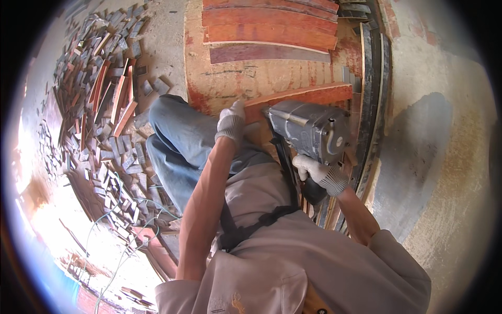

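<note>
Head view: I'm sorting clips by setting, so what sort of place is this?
Probably a woodworking or construction site floor. The right hand grips a grey nail gun, the left hand presses a reddish wooden strip, and offcut wood blocks litter the concrete.

Your gloved left hand (231,121) presses flat, arm stretched straight, just left of the nail gun (308,131); your gloved right hand (320,172) is clenched round its handle below, elbow bent

White knit gloves (231,121), blue jeans (178,146)
</note>
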### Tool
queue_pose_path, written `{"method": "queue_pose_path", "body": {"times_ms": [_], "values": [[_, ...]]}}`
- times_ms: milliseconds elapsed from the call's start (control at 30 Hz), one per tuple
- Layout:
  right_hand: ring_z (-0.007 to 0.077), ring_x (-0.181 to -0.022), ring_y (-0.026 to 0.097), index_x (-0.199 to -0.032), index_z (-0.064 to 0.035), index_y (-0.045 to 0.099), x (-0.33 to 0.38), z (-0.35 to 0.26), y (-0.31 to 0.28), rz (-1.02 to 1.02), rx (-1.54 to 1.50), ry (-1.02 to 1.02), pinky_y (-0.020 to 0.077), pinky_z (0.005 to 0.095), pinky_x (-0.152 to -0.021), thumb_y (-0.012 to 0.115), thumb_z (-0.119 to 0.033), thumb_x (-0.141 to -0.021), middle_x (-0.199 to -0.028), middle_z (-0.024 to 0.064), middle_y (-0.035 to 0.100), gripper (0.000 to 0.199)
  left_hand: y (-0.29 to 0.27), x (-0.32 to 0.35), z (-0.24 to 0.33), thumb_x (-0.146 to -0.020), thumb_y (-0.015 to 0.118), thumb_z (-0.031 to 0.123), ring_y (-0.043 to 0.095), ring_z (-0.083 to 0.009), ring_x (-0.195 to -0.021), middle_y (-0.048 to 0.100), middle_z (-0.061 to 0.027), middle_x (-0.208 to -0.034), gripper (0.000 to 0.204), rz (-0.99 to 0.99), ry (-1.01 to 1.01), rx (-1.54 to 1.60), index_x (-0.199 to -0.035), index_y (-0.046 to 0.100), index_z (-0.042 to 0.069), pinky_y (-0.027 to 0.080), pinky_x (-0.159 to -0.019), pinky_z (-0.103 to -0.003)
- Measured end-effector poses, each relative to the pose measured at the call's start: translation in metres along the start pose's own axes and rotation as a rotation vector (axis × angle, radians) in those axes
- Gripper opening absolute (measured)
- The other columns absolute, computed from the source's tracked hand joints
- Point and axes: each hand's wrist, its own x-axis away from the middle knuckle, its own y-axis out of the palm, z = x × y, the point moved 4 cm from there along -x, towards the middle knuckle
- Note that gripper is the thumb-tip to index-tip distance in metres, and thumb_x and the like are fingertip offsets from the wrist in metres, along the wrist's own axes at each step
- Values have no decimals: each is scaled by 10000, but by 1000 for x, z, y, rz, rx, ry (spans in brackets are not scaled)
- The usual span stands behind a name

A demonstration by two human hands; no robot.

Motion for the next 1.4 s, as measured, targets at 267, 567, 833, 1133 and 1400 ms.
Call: {"method": "queue_pose_path", "body": {"times_ms": [267,567,833,1133,1400], "values": [[127,-567,608,-828,-64,673,17,14,0,37,48,-20,485,320,-582,668,-225,-967,-626,5,644,213,-29,70,67,-976,484,480,649,-490,-1112,683,-343,-1109,525,160,71,-189,-1081,722,24,509,-896,-525],[428,-1016,704,-1478,-5,437,18,22,28,455,584,-421,576,516,-837,800,-319,-838,-1191,288,676,800,-241,130,30,-991,627,393,656,-372,-1157,680,-170,-1283,490,714,420,-36,-1365,622,76,524,-1003,-456],[398,-784,730,-1246,0,640,-26,0,-24,200,580,-411,585,484,-731,724,-344,-892,-849,209,725,501,-375,188,48,-1015,624,350,689,-335,-1140,694,-194,-1258,479,1396,-59,-475,-1365,632,24,561,-957,-422],[357,-1011,732,-1279,-33,658,-232,-48,-184,1101,450,-249,563,437,-843,769,-327,-878,-1091,209,756,510,-154,4,143,-897,715,298,601,-412,-1303,628,-272,-1396,665,699,540,-180,-1450,545,-28,476,-1064,-438],[258,-856,727,-1194,12,715,-194,-19,-143,976,115,-19,554,367,-820,806,-429,-825,-1002,149,775,582,-159,3,120,-812,752,274,700,-273,-1063,738,-163,-1166,670,647,290,85,-1403,612,-8,547,-946,-364]]}}
